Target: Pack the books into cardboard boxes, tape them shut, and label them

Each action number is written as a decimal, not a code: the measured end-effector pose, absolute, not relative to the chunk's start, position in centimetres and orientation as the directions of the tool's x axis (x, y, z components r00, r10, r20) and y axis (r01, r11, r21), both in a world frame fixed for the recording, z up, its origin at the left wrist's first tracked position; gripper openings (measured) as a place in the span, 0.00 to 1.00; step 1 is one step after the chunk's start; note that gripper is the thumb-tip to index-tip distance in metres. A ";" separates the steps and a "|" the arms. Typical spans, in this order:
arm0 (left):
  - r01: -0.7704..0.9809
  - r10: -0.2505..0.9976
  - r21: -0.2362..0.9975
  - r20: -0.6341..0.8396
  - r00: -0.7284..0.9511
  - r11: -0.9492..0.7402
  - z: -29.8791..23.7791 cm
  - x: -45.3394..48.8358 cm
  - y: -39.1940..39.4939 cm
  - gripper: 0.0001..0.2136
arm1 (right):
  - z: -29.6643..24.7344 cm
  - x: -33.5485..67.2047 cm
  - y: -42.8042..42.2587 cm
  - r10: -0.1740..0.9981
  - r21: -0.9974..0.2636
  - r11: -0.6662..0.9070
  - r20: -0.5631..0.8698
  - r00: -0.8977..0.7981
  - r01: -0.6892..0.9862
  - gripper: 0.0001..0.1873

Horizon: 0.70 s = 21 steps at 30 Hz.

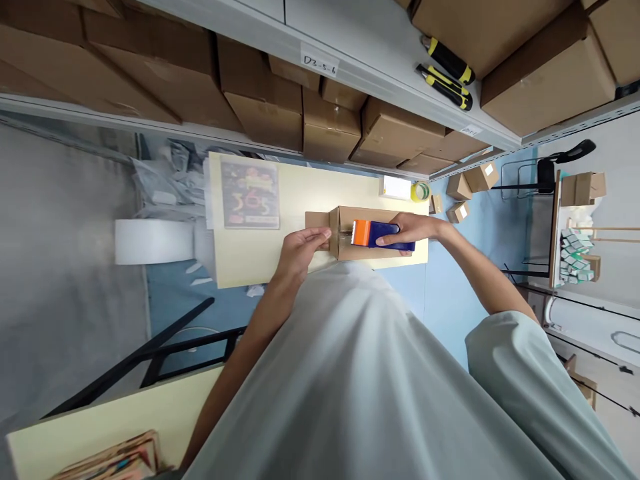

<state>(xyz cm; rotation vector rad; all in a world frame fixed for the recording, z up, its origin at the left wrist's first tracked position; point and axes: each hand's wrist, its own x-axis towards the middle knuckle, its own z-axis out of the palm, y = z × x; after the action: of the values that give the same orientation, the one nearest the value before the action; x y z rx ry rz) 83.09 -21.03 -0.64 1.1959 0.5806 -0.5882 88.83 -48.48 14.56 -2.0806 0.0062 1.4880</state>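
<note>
A small cardboard box lies on the pale yellow table, with an open flap sticking out at its left end. My left hand has thumb and fingers pinched at that flap. In my right hand is a tape dispenser with a dark blue body and an orange toothed front. The dispenser is over the top of the box, its teeth facing left; whether it touches the cardboard I cannot tell. My right fingertips are partly hidden behind the dispenser.
On the table are a printed sheet in a clear sleeve, a white box and a yellow-green tape roll. Two utility knives lie on the shelf above, among cardboard boxes. A white roll stands left.
</note>
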 end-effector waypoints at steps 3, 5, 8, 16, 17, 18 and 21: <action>0.703 -0.133 0.651 -0.700 0.702 0.287 -0.8 83.0 -21.0 0.24 | 14.9 88.8 -48.3 0.317 -0.441 -0.819 -0.881 0.350 -0.368 0.35; 0.708 -0.155 0.633 -0.702 0.696 0.313 -0.6 83.0 -20.9 0.24 | 15.4 88.8 -48.4 0.326 -0.426 -0.820 -0.896 0.301 -0.382 0.35; 0.713 -0.172 0.623 -0.702 0.691 0.323 -0.2 83.0 -20.5 0.23 | 16.2 88.7 -48.4 0.337 -0.410 -0.838 -0.908 0.249 -0.361 0.37; 0.698 -0.198 0.656 -0.673 0.713 0.287 0.2 83.4 -19.9 0.24 | 16.9 88.7 -48.4 0.320 -0.393 -0.858 -0.912 0.255 -0.330 0.37; 0.697 -0.190 0.656 -0.675 0.713 0.288 0.0 83.4 -19.8 0.24 | 17.0 88.8 -48.5 0.312 -0.385 -0.863 -0.915 0.255 -0.327 0.37; 0.697 -0.171 0.657 -0.681 0.712 0.287 -0.2 83.5 -19.7 0.23 | 17.1 88.8 -48.7 0.303 -0.376 -0.868 -0.918 0.254 -0.323 0.38; 0.696 -0.087 0.661 -0.705 0.704 0.279 -1.2 83.6 -18.9 0.20 | 17.4 89.1 -49.7 0.252 -0.326 -0.895 -0.932 0.259 -0.304 0.38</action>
<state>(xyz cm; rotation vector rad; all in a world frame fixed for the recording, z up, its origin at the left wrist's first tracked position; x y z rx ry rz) 83.58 -18.92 -1.23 1.1817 0.6166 -0.5716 89.09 -49.71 17.42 -2.0920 0.0473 1.6751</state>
